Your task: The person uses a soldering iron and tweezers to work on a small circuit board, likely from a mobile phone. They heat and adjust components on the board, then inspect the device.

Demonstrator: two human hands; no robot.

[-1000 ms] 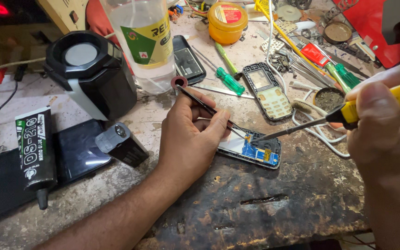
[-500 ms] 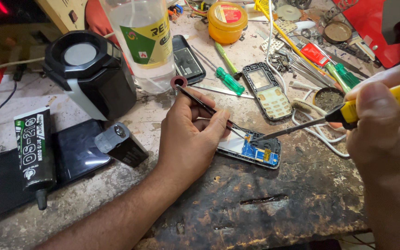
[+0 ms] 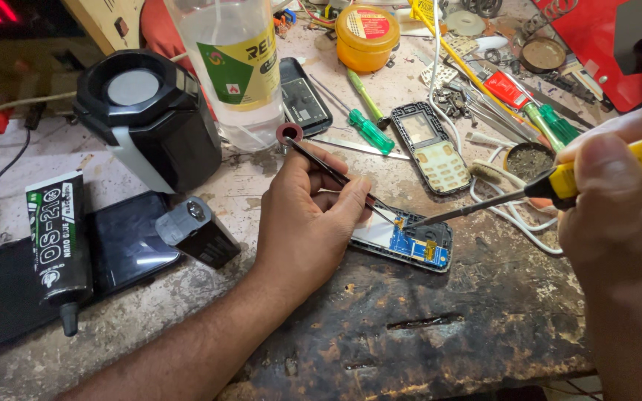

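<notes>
The left hand [image 3: 302, 223] rests on the worn counter [image 3: 425, 349], fingers pinched shut around thin tweezers [image 3: 336, 174] whose tips meet the opened phone board [image 3: 410, 241] just at its 3 o'clock side. The right hand [image 3: 618, 200], at the 3 o'clock edge of the view, is closed around a yellow-handled soldering iron [image 3: 559, 182]; its dark tip reaches the same spot on the board from the other side.

At 12 o'clock from the board lies a phone front with keypad [image 3: 432, 148], and beside that a green screwdriver [image 3: 369, 130]. A clear plastic bottle [image 3: 235, 67] and a black round-topped device [image 3: 150, 119] stand toward 10 o'clock. Toward 9 o'clock lie a dark tablet [image 3: 124, 241], a small grey-and-black block [image 3: 198, 230] and a black glue tube [image 3: 57, 241]. An orange round tin [image 3: 365, 37] sits at the far edge.

The left palm covers the board's near-left end. The right hand is cut off by the frame, and the clutter of tools at 1 o'clock is too tangled to sort out.
</notes>
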